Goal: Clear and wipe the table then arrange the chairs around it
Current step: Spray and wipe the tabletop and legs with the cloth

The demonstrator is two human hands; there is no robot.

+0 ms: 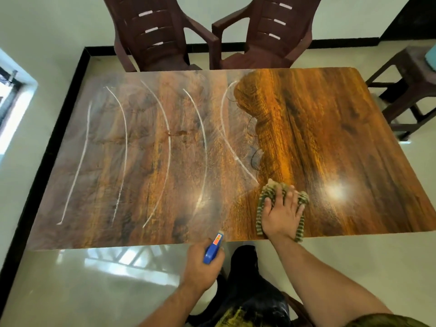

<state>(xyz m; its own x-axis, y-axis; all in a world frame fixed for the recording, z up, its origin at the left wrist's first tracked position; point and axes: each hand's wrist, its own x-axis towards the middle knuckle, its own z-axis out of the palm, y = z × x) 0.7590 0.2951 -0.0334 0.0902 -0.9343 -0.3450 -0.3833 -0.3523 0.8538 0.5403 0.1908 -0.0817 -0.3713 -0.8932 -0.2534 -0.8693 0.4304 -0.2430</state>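
Note:
The wooden table [330, 128] fills the middle of the head view; its left part is hazy with several curved white streaks [165, 138], its right part shines darker. My right hand [282, 212] presses flat, fingers spread, on a striped cloth [266, 192] near the table's front edge. My left hand [200, 265] grips a blue spray bottle [212, 250] just off the front edge, its nozzle pointing toward the table. Two brown plastic chairs [155, 31] [271, 36] stand at the far side, close together.
A brown plastic stool [410, 90] stands off the table's right side, with something light blue on it. A window [9, 97] is on the left wall. Glossy floor tiles with a black border surround the table. My dark-clothed legs [247, 291] are below.

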